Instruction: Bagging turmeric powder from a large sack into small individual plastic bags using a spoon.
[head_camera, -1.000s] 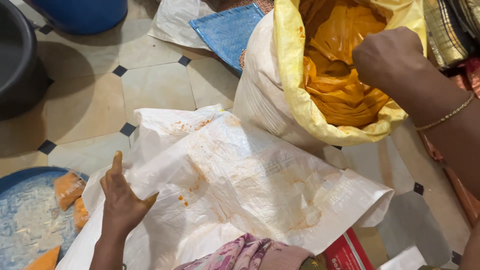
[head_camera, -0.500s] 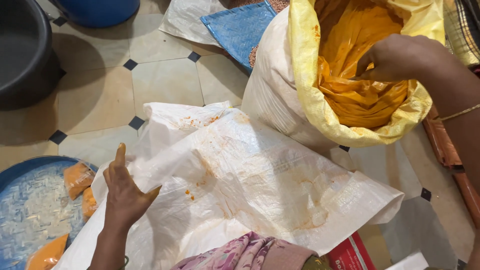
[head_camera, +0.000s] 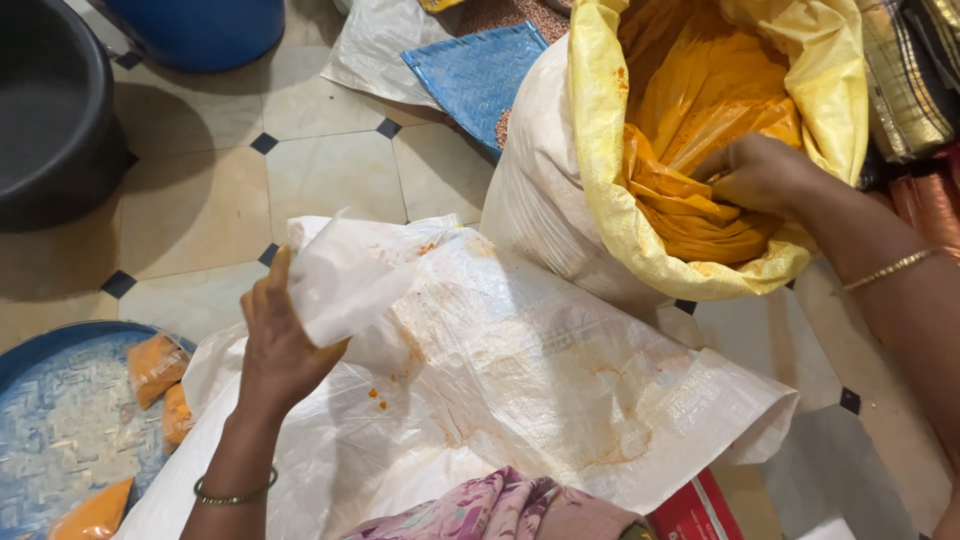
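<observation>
My left hand is raised palm-away over the flat white woven sack, wrist bent back, forearm coming up from the lower edge. Its fingers pinch a small clear plastic bag, thumb on the near side, the bag's mouth lifted above the sack's upper left corner. My right hand reaches from the right, beyond the sack's far edge, down into the open yellow-lined sack that stands there. Its fingers are curled into the orange powder inside; whether they grip powder or only the folded liner I cannot quite tell. Left of the flat sack lies a blue woven tray with filled orange packets.
</observation>
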